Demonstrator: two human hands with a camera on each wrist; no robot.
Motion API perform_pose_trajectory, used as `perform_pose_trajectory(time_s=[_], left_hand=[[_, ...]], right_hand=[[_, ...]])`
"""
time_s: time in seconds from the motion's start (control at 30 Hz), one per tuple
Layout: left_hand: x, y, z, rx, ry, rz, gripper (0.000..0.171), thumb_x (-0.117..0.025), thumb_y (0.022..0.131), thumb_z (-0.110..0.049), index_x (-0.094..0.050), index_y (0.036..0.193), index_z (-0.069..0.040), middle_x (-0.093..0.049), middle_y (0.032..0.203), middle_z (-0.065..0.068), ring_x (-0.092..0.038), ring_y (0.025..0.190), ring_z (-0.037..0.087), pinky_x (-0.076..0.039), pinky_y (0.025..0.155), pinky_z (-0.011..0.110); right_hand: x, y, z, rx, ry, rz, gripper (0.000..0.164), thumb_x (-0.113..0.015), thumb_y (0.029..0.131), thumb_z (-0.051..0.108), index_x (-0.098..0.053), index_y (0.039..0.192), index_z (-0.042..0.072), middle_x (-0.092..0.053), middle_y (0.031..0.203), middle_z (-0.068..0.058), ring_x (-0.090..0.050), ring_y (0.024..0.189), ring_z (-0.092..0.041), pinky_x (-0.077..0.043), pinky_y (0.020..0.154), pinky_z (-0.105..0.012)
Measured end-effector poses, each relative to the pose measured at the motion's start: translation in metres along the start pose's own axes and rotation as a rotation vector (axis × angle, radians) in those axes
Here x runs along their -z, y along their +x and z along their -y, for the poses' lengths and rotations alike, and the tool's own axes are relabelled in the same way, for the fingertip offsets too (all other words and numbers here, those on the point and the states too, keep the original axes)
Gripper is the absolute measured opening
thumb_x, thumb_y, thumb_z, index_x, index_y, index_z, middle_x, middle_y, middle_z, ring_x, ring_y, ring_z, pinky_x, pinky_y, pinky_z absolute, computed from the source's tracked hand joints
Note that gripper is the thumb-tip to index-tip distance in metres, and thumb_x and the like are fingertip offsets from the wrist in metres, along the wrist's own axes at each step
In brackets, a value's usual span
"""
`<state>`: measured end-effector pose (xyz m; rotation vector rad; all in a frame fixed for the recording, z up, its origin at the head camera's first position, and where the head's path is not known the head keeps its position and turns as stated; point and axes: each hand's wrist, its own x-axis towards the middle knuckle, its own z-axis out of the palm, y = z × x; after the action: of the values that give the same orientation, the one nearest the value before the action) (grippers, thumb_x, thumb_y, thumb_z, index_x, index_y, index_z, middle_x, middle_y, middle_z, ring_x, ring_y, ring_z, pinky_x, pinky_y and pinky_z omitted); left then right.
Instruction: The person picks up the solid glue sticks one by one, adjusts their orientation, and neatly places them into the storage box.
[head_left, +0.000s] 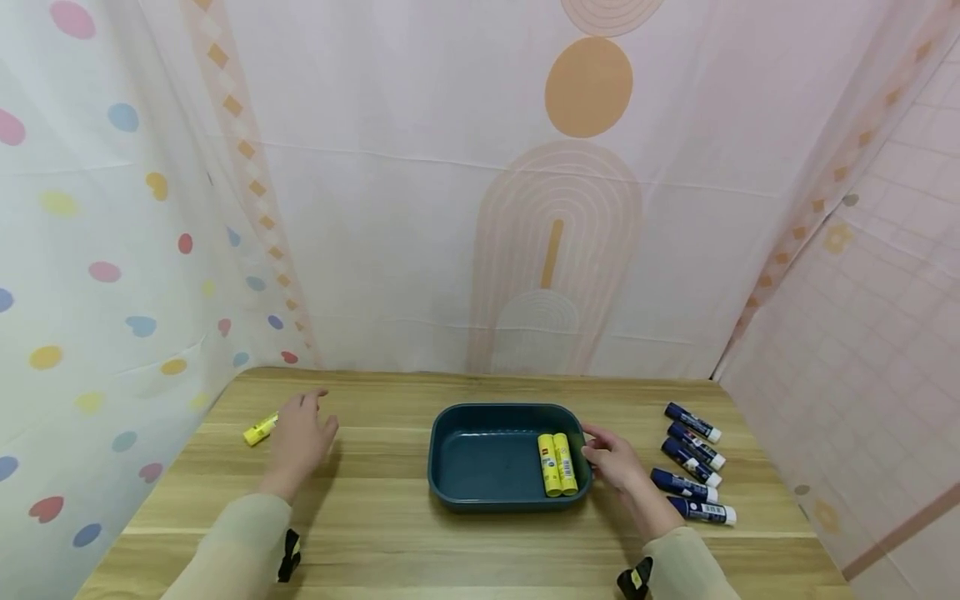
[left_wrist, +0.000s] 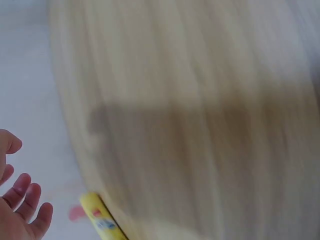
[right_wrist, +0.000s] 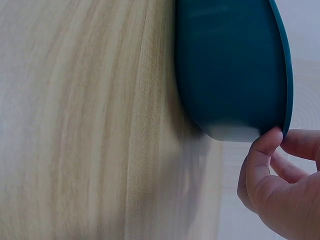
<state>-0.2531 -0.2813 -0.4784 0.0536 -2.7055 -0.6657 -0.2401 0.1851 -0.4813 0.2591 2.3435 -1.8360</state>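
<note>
The right hand [head_left: 618,462] is pinching the right rim of a central teal tray [head_left: 480,467], where two yellow tubes [head_left: 550,465] are lying side by side at the right. Loose-fingered, the left hand [head_left: 300,437] is hovering near a third yellow tube [head_left: 260,429] at far left.

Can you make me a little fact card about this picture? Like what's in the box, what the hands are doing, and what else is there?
Box: dark teal tray on a wooden table
Inside: two yellow tubes, side by side at the right end
Left hand: holding nothing, near the loose yellow tube
Right hand: pinching the tray's right rim
On the right: five dark blue tubes with white ends
Behind: patterned curtain
</note>
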Motion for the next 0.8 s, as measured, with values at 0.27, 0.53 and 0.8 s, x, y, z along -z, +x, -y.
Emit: perform_pose_trajectory(time_s=[0.27,0.53,0.8], left_hand=[[0.006,-0.006,0.041,0.090,0.087,0.079,0.053,-0.053,0.089,-0.014,-0.039,0.134,0.009,-0.037,0.124,0.035,-0.038,0.108,0.053,-0.041,0.076,0.062],[0.006,-0.011,0.061,0.086,0.153,0.163,0.065,-0.053,0.090,-0.020,-0.025,0.139,0.013,-0.023,0.136,0.041,-0.025,0.120,0.058,-0.030,0.090,0.072],[0.004,-0.015,0.063,0.132,0.200,0.283,0.071,-0.047,0.096,-0.029,-0.015,0.144,0.011,-0.013,0.141,0.041,-0.015,0.127,0.059,-0.025,0.090,0.076]], right_hand=[[-0.003,0.000,0.001,-0.001,-0.001,0.003,0.042,-0.052,0.094,0.001,-0.050,0.135,0.003,-0.050,0.105,-0.011,-0.049,0.080,-0.018,-0.045,0.063,-0.028],[-0.003,-0.001,0.002,-0.002,0.001,0.004,0.041,-0.052,0.094,0.001,-0.050,0.135,0.004,-0.050,0.104,-0.011,-0.049,0.080,-0.018,-0.045,0.063,-0.029],[-0.001,0.000,0.001,-0.013,0.001,0.003,0.041,-0.052,0.094,0.002,-0.049,0.136,0.004,-0.050,0.104,-0.010,-0.049,0.081,-0.018,-0.045,0.064,-0.029]])
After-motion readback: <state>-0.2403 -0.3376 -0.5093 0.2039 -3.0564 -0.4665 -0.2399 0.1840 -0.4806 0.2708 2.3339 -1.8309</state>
